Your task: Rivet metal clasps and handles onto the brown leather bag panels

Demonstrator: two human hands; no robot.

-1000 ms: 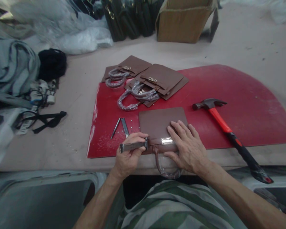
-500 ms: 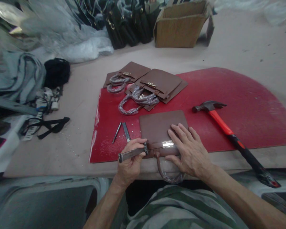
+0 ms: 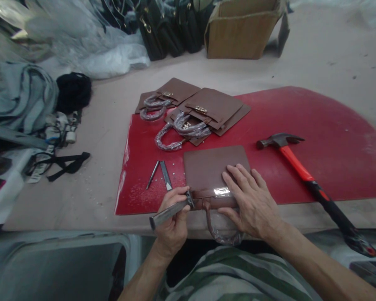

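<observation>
My left hand point(image 3: 172, 228) is closed around a steel leather punch point(image 3: 167, 216) with a wide head. The head meets the left edge of a brown leather bag panel point(image 3: 214, 165), by its strap. Spread out flat, my right hand point(image 3: 253, 205) lies on the right side of that panel, beside a shiny metal clasp plate point(image 3: 222, 192). A plastic-wrapped handle point(image 3: 222, 238) hangs from the panel over the table edge. To the right rests a claw hammer point(image 3: 296, 163) with a red and black grip, touched by neither hand.
Under the work is a red mat point(image 3: 332, 167). Finished-looking brown bag panels point(image 3: 214, 102) with wrapped handles lie behind. Two slim metal tools point(image 3: 165, 175) and small bits sit left. A cardboard box point(image 3: 241, 35), dark bags point(image 3: 163, 31) and plastic wrap point(image 3: 113, 58) stand at the back.
My left hand has shifted slightly, and the punch's rear end has swung down and left. My right hand stays flat on the panel. The view has moved a little.
</observation>
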